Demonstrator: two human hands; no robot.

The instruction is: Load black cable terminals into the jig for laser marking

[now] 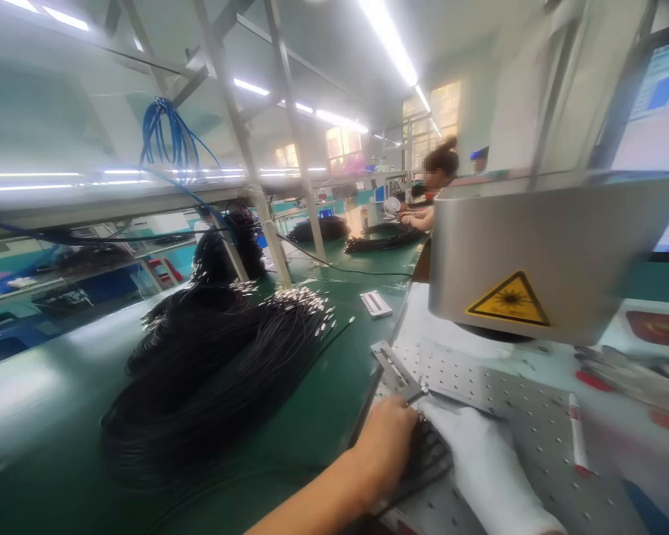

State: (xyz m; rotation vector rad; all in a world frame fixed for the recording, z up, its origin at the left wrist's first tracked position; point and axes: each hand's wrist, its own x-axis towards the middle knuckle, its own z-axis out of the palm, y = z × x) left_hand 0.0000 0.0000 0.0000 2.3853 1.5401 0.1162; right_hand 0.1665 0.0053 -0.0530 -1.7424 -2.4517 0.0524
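My bare left hand (387, 440) is curled at the near edge of a perforated metal plate (513, 416), fingers closed over a dark ridged fixture (427, 455). My right hand (476, 453), in a white glove, lies next to it on the same fixture with fingers bent down. A small metal jig (395, 368) sits just beyond my fingertips. What either hand pinches is hidden and blurred.
A laser marker head (540, 253) with a yellow warning label hangs over the plate. Big bundles of black cables (217, 364) with silver tips cover the green bench on the left. A red-white pen (577, 438) lies on the plate. Another person sits far back.
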